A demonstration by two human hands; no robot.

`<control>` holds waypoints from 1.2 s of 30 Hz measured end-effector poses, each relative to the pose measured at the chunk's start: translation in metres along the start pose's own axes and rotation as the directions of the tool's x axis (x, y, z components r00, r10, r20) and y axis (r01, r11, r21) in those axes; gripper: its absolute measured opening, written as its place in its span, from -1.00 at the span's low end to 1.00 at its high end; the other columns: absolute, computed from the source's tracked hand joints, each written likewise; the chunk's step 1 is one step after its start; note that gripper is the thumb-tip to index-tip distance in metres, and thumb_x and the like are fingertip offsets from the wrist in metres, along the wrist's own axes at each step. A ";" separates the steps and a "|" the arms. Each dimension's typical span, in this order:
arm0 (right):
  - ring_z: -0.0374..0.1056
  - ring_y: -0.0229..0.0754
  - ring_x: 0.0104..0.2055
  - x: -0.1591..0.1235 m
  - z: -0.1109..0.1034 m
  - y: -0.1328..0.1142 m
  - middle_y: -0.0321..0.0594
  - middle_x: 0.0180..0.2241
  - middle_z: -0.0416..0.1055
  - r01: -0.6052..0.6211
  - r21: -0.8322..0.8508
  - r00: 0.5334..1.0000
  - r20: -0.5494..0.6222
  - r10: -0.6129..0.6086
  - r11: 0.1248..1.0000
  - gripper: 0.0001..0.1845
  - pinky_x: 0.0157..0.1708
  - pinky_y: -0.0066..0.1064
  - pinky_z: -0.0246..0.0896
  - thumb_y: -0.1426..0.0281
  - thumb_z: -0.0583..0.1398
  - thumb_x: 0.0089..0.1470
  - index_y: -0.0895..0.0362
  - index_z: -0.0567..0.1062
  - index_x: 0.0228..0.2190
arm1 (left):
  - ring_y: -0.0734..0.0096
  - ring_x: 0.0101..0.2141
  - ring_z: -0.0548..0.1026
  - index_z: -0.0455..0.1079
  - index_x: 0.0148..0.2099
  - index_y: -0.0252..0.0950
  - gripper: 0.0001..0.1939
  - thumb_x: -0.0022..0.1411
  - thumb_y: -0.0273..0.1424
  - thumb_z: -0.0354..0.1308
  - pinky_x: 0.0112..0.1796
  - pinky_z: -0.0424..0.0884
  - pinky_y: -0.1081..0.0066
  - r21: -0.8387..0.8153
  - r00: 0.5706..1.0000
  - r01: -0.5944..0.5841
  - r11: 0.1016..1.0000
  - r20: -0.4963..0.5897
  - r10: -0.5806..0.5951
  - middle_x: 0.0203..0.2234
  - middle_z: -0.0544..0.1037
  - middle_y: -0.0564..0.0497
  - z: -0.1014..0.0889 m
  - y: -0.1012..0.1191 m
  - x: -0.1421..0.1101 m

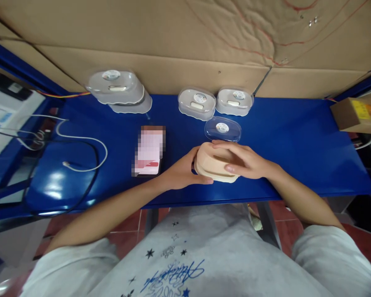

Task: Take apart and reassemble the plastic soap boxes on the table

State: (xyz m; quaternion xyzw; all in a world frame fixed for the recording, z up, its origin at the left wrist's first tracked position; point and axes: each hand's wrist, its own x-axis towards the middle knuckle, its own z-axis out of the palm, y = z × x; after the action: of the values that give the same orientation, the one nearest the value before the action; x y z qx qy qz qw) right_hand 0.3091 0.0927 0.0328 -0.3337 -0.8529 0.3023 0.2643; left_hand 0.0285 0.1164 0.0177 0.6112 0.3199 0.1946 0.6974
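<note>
A beige oval container [210, 164] lies on the blue table [297, 140] near its front edge. My left hand [181, 173] grips its left end, fingers curled around it. My right hand [243, 160] rests over its top and right side, fingers wrapped across the opening. Just behind it sits a clear oval lid [222, 128] with a round sticker.
Two closed clear-lidded boxes [197, 103] [234, 100] stand at the back, a larger stacked pair [117, 88] to the left. A blurred phone [149, 150] lies left of my hands. White cable [80, 156] and a printer [6, 111] are far left, a cardboard box [357, 114] far right.
</note>
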 end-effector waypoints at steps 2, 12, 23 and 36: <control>0.33 0.03 0.41 -0.001 -0.006 -0.002 -0.06 0.40 0.33 -0.034 0.009 0.999 0.005 0.034 0.999 -0.28 0.36 -0.08 0.33 0.16 0.26 0.36 -0.01 0.22 0.42 | -0.13 0.27 0.42 0.18 0.42 -0.22 0.04 0.02 -0.19 0.60 0.16 0.46 -0.03 0.141 1.000 -0.015 0.990 -0.010 0.017 0.33 0.38 -0.28 0.000 -0.001 -0.002; 0.34 0.04 0.40 -0.005 -0.024 -0.022 -0.11 0.34 0.41 -0.022 -0.127 0.999 0.024 0.025 0.992 -0.37 0.35 -0.04 0.31 0.11 0.32 0.29 -0.03 0.39 0.30 | -0.10 0.12 0.47 0.24 0.33 -0.19 -0.17 0.17 0.01 0.46 0.11 0.44 -0.03 0.706 0.989 -0.117 0.698 0.021 0.144 0.14 0.46 -0.20 0.005 0.001 -0.014; 0.16 0.25 0.49 0.002 0.001 -0.007 0.03 0.45 0.22 -0.086 -0.356 0.996 -0.015 0.086 0.931 -0.35 0.41 0.20 0.10 0.02 0.29 0.30 0.02 0.40 0.29 | -0.02 -0.19 0.50 0.43 0.10 -0.40 -0.17 0.24 0.30 0.20 -0.22 0.33 0.17 0.988 0.973 -0.156 -0.013 0.156 0.170 -0.15 0.55 -0.22 0.008 0.015 -0.039; 0.44 0.09 0.26 0.002 -0.001 -0.017 -0.11 0.19 0.55 0.021 -0.378 0.998 -0.047 -0.041 0.925 -0.55 0.26 0.00 0.26 0.13 0.23 0.39 -0.03 0.47 0.22 | 0.11 0.03 0.52 0.52 -0.10 -0.15 -0.88 0.46 -0.31 0.16 0.20 0.25 0.02 0.737 0.860 -0.508 0.446 0.409 0.305 -0.02 0.61 -0.09 0.008 0.008 -0.022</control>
State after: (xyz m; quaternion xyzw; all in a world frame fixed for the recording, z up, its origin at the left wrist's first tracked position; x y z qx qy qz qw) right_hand 0.3013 0.0845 0.0457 -0.3728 -0.8928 0.1192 0.2229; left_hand 0.0196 0.0976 0.0303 0.9399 0.1377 0.1163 0.2899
